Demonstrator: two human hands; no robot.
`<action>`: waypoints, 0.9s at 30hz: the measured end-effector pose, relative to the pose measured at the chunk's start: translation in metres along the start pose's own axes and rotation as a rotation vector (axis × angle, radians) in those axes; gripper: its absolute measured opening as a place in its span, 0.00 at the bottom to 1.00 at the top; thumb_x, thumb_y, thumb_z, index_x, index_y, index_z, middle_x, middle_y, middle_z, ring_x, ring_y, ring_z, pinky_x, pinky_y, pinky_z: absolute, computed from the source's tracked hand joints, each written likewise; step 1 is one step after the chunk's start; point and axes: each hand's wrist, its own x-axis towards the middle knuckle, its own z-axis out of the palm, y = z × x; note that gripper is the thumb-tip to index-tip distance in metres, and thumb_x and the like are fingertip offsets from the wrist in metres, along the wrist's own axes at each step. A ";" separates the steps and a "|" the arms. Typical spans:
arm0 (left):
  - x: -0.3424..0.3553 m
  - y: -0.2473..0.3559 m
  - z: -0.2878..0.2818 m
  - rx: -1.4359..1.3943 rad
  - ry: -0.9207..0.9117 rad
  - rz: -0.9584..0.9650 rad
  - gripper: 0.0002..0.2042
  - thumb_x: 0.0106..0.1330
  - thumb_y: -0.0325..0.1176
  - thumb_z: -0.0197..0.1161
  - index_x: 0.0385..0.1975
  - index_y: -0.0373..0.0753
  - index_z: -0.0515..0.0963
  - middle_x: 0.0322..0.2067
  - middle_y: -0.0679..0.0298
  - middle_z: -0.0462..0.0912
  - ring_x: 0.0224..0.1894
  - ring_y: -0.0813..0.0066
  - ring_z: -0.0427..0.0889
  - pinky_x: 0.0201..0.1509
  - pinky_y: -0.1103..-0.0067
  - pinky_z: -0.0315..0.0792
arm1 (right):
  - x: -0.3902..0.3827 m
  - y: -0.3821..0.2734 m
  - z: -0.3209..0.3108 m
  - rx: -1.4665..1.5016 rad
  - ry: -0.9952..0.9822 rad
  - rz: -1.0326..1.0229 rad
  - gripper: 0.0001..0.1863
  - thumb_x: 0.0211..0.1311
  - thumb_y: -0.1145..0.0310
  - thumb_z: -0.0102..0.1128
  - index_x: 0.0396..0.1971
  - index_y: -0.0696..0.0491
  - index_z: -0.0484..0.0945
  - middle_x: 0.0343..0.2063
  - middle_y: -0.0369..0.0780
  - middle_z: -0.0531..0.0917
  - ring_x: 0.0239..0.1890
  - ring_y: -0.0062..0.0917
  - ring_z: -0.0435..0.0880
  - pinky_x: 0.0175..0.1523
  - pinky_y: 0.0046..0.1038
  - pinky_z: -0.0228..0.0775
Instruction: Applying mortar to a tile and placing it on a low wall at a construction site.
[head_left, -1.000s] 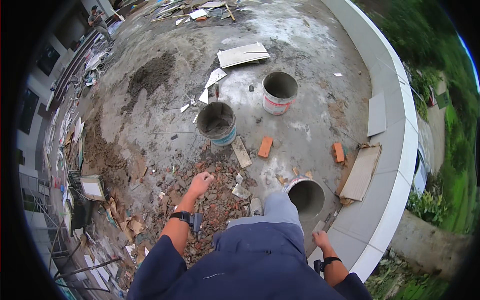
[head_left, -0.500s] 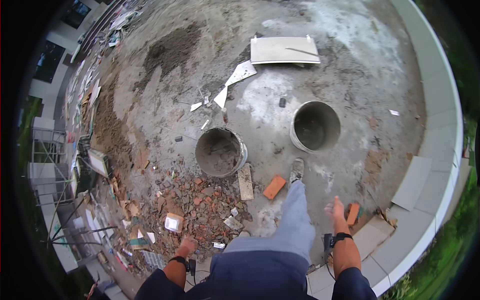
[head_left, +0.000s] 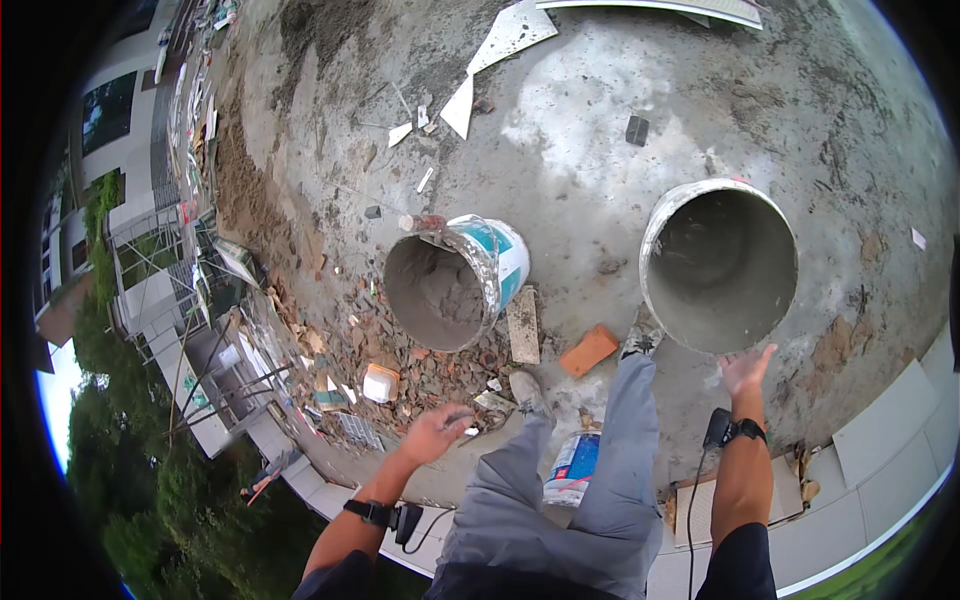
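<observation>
My right hand (head_left: 745, 368) is open with fingers spread, palm up, at the near rim of a large grey-crusted bucket (head_left: 650, 245). The frame does not settle whether it touches the rim. This bucket's inside is coated grey. My left hand (head_left: 438, 432) hangs empty over the rubble, its fingers loosely bent and apart from the thumb. Beyond it stands a second bucket (head_left: 512, 262), white with a teal label, holding grey-brown mortar-like material. A dirty reddish handle (head_left: 424, 222) lies across that bucket's rim; the rest of the tool cannot be made out.
An orange brick (head_left: 590, 350) and a narrow board (head_left: 523, 326) lie between the buckets. Broken rubble (head_left: 350, 345) spreads to the left. A blue-labelled pail (head_left: 572, 468) stands between my legs. A low tiled wall (head_left: 890, 420) curves along the right. White board pieces (head_left: 510, 35) lie farther off.
I have moved toward the buckets and lean over them, so both look larger. My right hand has come to the right bucket's near rim. My left hand has risen and reached forward.
</observation>
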 end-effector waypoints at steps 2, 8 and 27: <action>0.035 -0.016 -0.027 0.057 0.159 0.052 0.20 0.65 0.39 0.62 0.52 0.35 0.73 0.47 0.50 0.77 0.48 0.56 0.79 0.52 0.69 0.72 | -0.004 -0.004 -0.004 0.027 0.076 0.034 0.58 0.57 0.22 0.33 0.72 0.54 0.33 0.74 0.47 0.38 0.75 0.43 0.39 0.75 0.45 0.33; 0.184 0.031 -0.141 -0.098 0.741 0.225 0.45 0.55 0.50 0.72 0.65 0.28 0.57 0.60 0.42 0.68 0.59 0.50 0.72 0.63 0.66 0.67 | 0.009 0.003 0.006 -0.079 0.256 0.111 0.53 0.60 0.25 0.34 0.73 0.51 0.38 0.73 0.44 0.43 0.74 0.43 0.44 0.74 0.44 0.38; 0.067 -0.050 -0.124 0.507 0.494 0.549 0.23 0.53 0.28 0.66 0.52 0.47 0.78 0.38 0.59 0.83 0.38 0.60 0.84 0.41 0.72 0.78 | -0.036 -0.039 0.033 -0.339 0.404 -0.274 0.53 0.62 0.26 0.31 0.69 0.61 0.47 0.67 0.53 0.57 0.67 0.44 0.60 0.72 0.44 0.49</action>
